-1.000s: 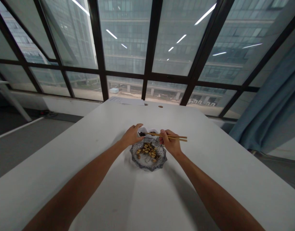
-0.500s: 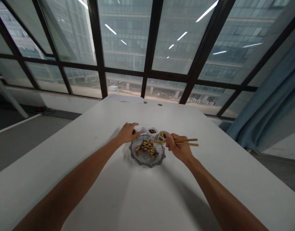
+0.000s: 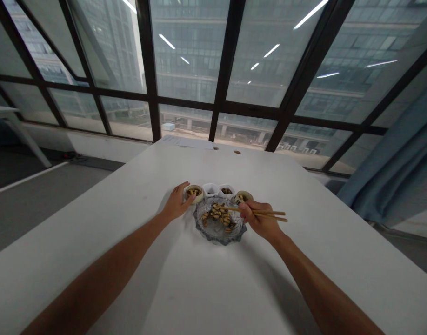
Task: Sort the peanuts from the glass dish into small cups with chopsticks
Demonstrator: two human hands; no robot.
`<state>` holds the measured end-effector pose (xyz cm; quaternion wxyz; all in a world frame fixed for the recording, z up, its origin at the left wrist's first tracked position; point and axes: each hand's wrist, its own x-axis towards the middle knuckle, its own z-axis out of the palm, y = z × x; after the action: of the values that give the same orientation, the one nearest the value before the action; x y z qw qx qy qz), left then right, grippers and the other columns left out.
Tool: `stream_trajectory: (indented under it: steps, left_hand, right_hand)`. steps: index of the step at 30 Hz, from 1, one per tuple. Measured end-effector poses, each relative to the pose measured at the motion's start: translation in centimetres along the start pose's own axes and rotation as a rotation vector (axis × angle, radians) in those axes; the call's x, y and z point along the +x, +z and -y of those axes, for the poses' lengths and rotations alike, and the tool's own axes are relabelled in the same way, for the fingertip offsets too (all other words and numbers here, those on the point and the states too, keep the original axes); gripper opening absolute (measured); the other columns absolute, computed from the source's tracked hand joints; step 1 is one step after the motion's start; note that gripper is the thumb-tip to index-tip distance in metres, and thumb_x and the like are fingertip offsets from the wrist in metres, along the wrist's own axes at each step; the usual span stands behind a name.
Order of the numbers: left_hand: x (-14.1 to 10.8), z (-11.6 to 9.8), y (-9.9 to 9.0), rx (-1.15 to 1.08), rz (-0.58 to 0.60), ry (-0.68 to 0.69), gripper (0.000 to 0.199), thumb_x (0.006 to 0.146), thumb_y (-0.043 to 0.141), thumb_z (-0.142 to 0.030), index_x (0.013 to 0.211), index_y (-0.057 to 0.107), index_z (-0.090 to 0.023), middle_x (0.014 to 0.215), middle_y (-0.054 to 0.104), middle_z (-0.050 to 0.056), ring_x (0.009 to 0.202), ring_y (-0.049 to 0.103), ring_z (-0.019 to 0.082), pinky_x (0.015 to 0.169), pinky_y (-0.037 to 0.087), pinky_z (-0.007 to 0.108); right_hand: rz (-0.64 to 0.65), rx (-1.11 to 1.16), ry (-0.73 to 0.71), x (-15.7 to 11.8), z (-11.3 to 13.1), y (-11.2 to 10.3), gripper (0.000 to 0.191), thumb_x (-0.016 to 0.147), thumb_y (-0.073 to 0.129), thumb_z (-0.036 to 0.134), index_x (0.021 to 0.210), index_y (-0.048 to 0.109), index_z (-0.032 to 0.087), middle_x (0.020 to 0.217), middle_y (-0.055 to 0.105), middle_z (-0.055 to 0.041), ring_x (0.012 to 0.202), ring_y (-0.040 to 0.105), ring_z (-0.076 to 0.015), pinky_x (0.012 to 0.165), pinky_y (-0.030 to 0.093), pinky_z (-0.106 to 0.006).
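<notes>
My right hand (image 3: pixel 261 221) is closed round a pair of wooden chopsticks (image 3: pixel 271 214). Their tips reach among brownish-yellow shelled pieces, perhaps nuts, (image 3: pixel 220 215) heaped in a clear glass bowl (image 3: pixel 218 237) with a scalloped rim. Behind it my left hand (image 3: pixel 176 202) curls its thumb and fingers about the left side of a small cream bowl (image 3: pixel 199 198) holding similar yellowish pieces. Two small white dishes stand in the middle of the row: a left dish (image 3: pixel 210 186) and a right dish (image 3: pixel 226 187) with dark bits inside. Another small bowl (image 3: pixel 247 193), partly behind my right hand, contains pale pieces.
Everything stands on a long white table (image 3: pixel 185 279). Papers (image 3: pixel 187 142) lie at its far end, near two round holes in the top. Beyond are dark-framed windows (image 3: pixel 216 111), with a blue curtain (image 3: pixel 391 163) at the right and another white table (image 3: pixel 18 125) at the left.
My left hand has shifted left from over the white dish to the side of the cream bowl, uncovering both. The chopsticks' tips remain in the glass bowl. The view has turned slightly left.
</notes>
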<state>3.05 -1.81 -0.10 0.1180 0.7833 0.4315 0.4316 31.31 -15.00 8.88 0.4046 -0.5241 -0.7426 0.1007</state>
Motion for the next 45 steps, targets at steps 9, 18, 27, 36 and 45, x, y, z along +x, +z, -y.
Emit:
stream_trajectory:
  steps: [9, 18, 27, 36, 45]
  left_hand:
    - [0.0, -0.1, 0.5, -0.079, 0.066, -0.057, 0.058, 0.088, 0.053, -0.052, 0.132, 0.049, -0.015, 0.130, 0.062, 0.015, 0.121, 0.059, 0.028, 0.106, 0.046, 0.046]
    - [-0.2, 0.0, 0.5, -0.130, 0.092, -0.085, 0.064, 0.086, 0.055, -0.053, 0.136, 0.045, -0.014, 0.130, 0.061, 0.016, 0.118, 0.060, 0.027, 0.104, 0.047, 0.045]
    - [-0.4, 0.3, 0.6, -0.129, 0.092, -0.118, 0.072, 0.084, 0.058, -0.056, 0.140, 0.042, -0.013, 0.136, 0.058, 0.018, 0.124, 0.057, 0.029, 0.108, 0.044, 0.047]
    - [-0.3, 0.6, 0.8, -0.104, 0.103, -0.124, 0.074, 0.084, 0.058, -0.055, 0.141, 0.043, -0.011, 0.136, 0.059, 0.019, 0.124, 0.058, 0.030, 0.108, 0.044, 0.047]
    - [-0.4, 0.9, 1.1, -0.056, 0.107, -0.106, 0.078, 0.081, 0.064, -0.053, 0.143, 0.041, -0.012, 0.138, 0.057, 0.019, 0.125, 0.057, 0.032, 0.108, 0.044, 0.049]
  right_hand:
    - [-0.006, 0.059, 0.004, -1.0, -1.2, 0.7, 0.048, 0.095, 0.051, 0.053, 0.062, 0.064, 0.021, 0.052, 0.064, -0.0022, 0.045, 0.060, -0.0141, 0.046, 0.045, -0.025]
    - [-0.531, 0.642, 0.468, -2.0, -3.3, 1.0, 0.056, 0.080, 0.060, 0.072, 0.069, 0.062, 0.016, 0.044, 0.058, 0.0004, 0.030, 0.048, -0.0101, 0.029, 0.035, -0.021]
    - [-0.589, 0.816, 0.585, -2.3, -5.0, 1.6, 0.055, 0.072, 0.069, 0.070, 0.068, 0.059, 0.017, 0.044, 0.059, 0.0005, 0.031, 0.049, -0.0104, 0.029, 0.034, -0.021]
    - [-0.568, 0.648, 0.494, -2.6, -4.3, 1.6, 0.055, 0.081, 0.058, 0.072, 0.070, 0.061, 0.018, 0.046, 0.060, 0.0001, 0.032, 0.050, -0.0118, 0.030, 0.036, -0.022]
    - [-0.277, -0.254, -0.248, -4.4, -3.0, 0.4, 0.051, 0.100, 0.041, 0.050, 0.072, 0.072, 0.021, 0.052, 0.068, -0.0011, 0.046, 0.065, -0.0136, 0.052, 0.048, -0.023]
